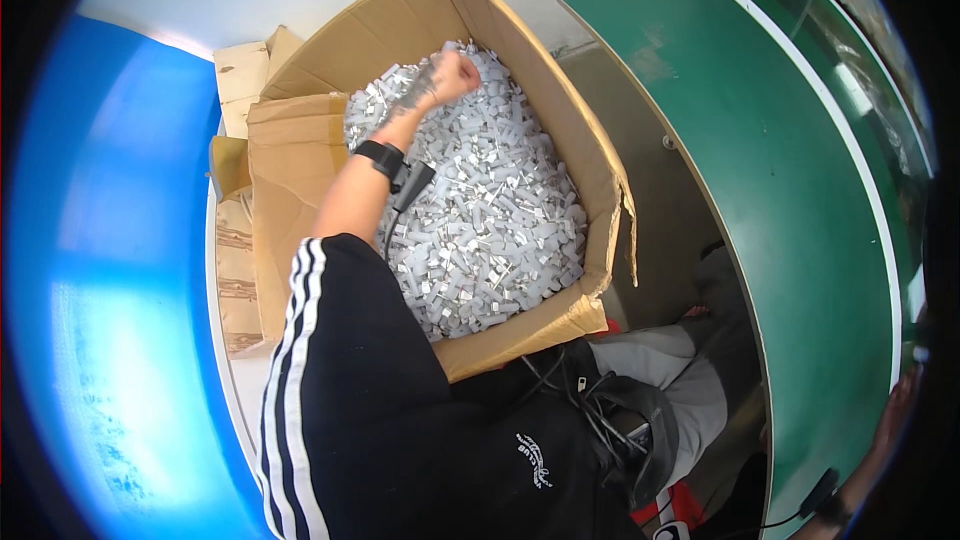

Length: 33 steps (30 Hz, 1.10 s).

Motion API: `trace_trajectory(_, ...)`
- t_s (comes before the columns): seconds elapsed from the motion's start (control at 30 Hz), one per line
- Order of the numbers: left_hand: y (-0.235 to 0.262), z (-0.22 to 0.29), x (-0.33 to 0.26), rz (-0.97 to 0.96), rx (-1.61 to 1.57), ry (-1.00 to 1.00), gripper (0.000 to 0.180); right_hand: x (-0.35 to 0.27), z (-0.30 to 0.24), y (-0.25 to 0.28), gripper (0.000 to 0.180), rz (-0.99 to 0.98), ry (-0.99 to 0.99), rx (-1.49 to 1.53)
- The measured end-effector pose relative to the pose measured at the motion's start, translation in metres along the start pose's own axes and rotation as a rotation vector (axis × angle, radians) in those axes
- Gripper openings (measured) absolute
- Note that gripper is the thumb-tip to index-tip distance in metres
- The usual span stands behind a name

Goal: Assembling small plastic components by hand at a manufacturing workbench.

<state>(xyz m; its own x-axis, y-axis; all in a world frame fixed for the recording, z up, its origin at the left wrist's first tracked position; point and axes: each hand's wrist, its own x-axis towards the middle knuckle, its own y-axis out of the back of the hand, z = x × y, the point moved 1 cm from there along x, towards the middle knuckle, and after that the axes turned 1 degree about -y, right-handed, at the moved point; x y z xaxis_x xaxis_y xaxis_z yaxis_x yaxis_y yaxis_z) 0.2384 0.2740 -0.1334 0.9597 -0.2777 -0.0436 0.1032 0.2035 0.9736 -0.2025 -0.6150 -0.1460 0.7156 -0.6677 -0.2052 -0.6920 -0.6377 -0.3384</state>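
Left hand (456,77) curled over whitish pieces (490,205), right hand (892,418) by table (735,130), grips unclear

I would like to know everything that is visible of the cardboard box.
The cardboard box is large, brown and open-topped, its walls creased and one corner torn at the right. A flap folds outward on the left. It stands upright between a blue panel and a green table, holding many small whitish pieces; the left hand is among or just above them.
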Motion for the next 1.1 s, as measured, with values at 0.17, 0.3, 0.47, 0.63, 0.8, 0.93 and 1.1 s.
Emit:
trace_trajectory(0.17,-0.093,-0.005,0.004,0.091,0.206,0.095,0.035,0.066,-0.017,0.056,0.043,-0.071,-0.063,-0.395)
trace_trajectory(0.3,-0.105,-0.015,-0.009,0.059,0.165,0.200,0.043,0.037,0.005,0.013,0.053,0.147,0.041,-0.467)
trace_trajectory(0.47,-0.119,-0.018,-0.019,0.238,0.178,0.224,0.047,-0.037,0.017,-0.056,0.055,0.242,0.204,-0.498)
trace_trajectory(0.63,-0.117,-0.026,-0.020,0.465,-0.173,0.202,0.039,-0.179,0.021,-0.207,0.054,0.143,0.355,-0.652)
trace_trajectory(0.8,-0.083,-0.001,-0.032,0.426,-0.964,0.301,0.027,-0.280,0.040,-0.272,0.058,-0.247,0.452,-0.818)
trace_trajectory(0.93,0.020,0.090,-0.071,0.295,-1.316,0.035,0.027,-0.298,0.061,-0.308,0.049,-0.620,0.448,-1.009)
trace_trajectory(1.1,0.056,0.251,-0.131,-0.461,-1.585,-0.354,0.042,-0.273,0.079,-0.366,0.056,-0.617,0.870,-0.932)
